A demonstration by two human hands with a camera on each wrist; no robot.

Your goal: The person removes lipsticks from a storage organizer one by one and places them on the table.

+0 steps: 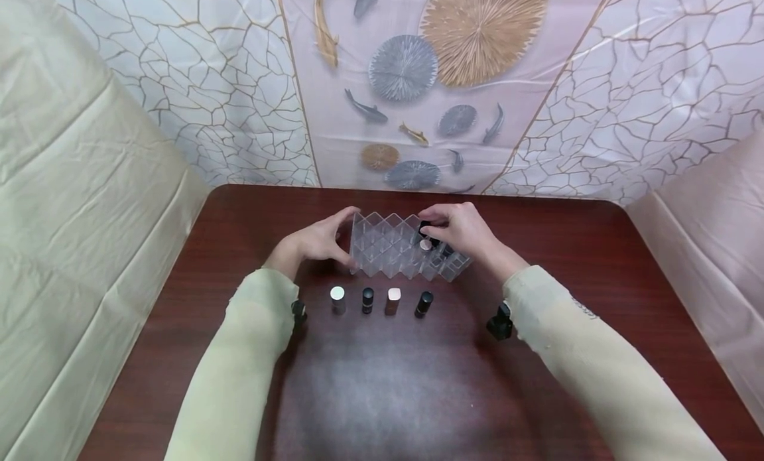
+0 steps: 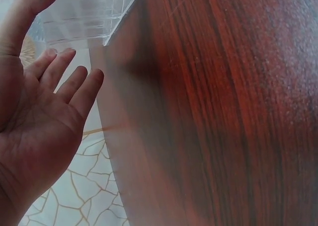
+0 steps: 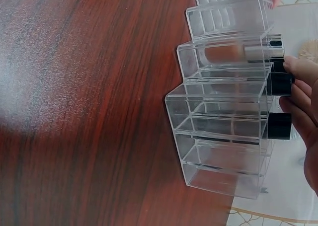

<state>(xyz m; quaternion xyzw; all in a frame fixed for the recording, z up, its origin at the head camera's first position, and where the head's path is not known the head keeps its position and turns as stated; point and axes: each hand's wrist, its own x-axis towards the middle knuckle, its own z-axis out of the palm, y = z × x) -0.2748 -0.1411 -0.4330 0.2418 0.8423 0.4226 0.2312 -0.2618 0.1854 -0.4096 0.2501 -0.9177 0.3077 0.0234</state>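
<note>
A clear lipstick organizer [image 1: 384,245] with diamond-shaped slots stands near the back of the table. My left hand [image 1: 319,241] holds its left end, thumb at the front corner and index finger at the back; the other fingers [image 2: 77,84] lie loosely apart. My right hand [image 1: 459,225] pinches a black-capped lipstick tube [image 1: 424,229] at the right part of the organizer. Beside it a silver-capped tube [image 3: 226,53] with a peach body sits in a slot. Another black cap [image 3: 279,125] sticks out of a nearby slot. The fingers partly cover the pinched tube.
In front of the organizer several tubes stand in a row: a white-topped one [image 1: 337,298], a black one [image 1: 367,300], a pinkish-topped one [image 1: 392,300] and another black one [image 1: 424,303]. A patterned cloth [image 1: 412,142] hangs behind the dark wooden table [image 1: 567,249].
</note>
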